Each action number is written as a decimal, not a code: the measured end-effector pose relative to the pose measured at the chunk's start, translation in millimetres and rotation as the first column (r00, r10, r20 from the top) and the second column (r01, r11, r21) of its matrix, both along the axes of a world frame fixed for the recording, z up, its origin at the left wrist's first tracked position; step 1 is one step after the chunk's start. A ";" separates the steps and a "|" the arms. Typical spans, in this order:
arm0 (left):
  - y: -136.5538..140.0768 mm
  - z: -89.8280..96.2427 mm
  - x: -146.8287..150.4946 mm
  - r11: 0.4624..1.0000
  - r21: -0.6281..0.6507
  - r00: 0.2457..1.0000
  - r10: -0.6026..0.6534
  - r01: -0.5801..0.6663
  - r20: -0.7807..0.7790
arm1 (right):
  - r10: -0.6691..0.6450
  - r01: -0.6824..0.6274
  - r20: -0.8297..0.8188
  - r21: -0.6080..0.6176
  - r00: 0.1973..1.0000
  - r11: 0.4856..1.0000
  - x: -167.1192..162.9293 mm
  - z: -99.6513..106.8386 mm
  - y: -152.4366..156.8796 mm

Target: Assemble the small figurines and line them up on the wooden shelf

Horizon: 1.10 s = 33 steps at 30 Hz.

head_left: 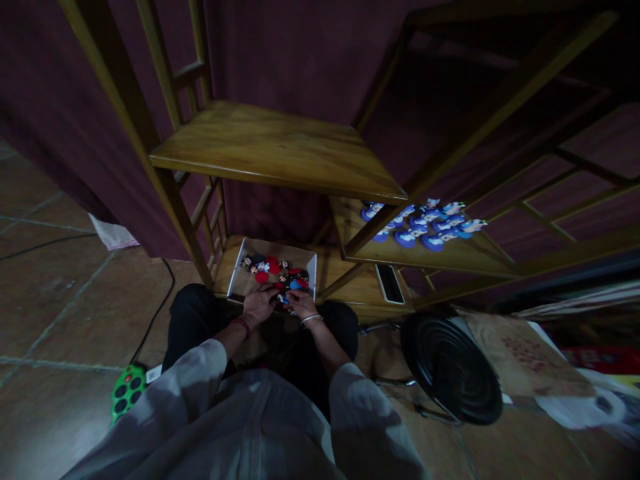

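An open white box holds several small figurines in red, blue, black and white, lying jumbled together. My left hand, with a red bead bracelet at the wrist, reaches over the box's near edge, fingers curled inward. Opposite it, my right hand, wearing a pale bracelet, has its fingers bent toward the same spot. Between the fingertips is a small blue and white figurine, which both hands appear to grip. Its lower part is hard to make out in the dim light.
The box stands on a low wooden shelf, under a higher shelf board. Several blue and white figurines stand on the shelf at right. Nearby are a black tray, a black round stool and a green power strip.
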<state>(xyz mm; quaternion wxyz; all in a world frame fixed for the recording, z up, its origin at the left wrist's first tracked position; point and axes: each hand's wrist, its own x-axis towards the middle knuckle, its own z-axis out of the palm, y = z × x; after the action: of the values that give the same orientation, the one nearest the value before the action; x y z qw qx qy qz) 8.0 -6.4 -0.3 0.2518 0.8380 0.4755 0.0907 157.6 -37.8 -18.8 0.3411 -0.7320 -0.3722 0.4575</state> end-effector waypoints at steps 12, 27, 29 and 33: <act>-0.4 -3.3 2.1 0.998 0.004 0.998 0.056 -0.056 -0.006 | 0.086 -0.137 0.724 0.013 0.685 0.990 7.3 5.2 -6.0; -1.6 -0.1 3.1 0.997 -0.010 0.996 0.073 -0.073 -0.057 | 0.335 -0.203 0.748 -0.266 0.573 0.942 5.7 15.9 6.8; -1.7 -0.8 3.0 0.998 -0.004 0.996 0.065 -0.066 -0.056 | 0.360 -0.206 0.747 -0.295 0.559 0.933 5.0 18.5 7.1; -1.5 -2.6 3.3 0.997 -0.001 0.996 0.073 -0.073 -0.055 | 0.376 -0.206 0.750 -0.315 0.545 0.926 5.1 21.7 6.8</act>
<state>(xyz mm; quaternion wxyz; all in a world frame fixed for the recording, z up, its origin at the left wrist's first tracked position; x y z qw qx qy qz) 11.4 -8.0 -2.9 0.2364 0.8219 0.5126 0.0758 162.7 -30.9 2.9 -0.0142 -0.8145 -0.5561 0.1647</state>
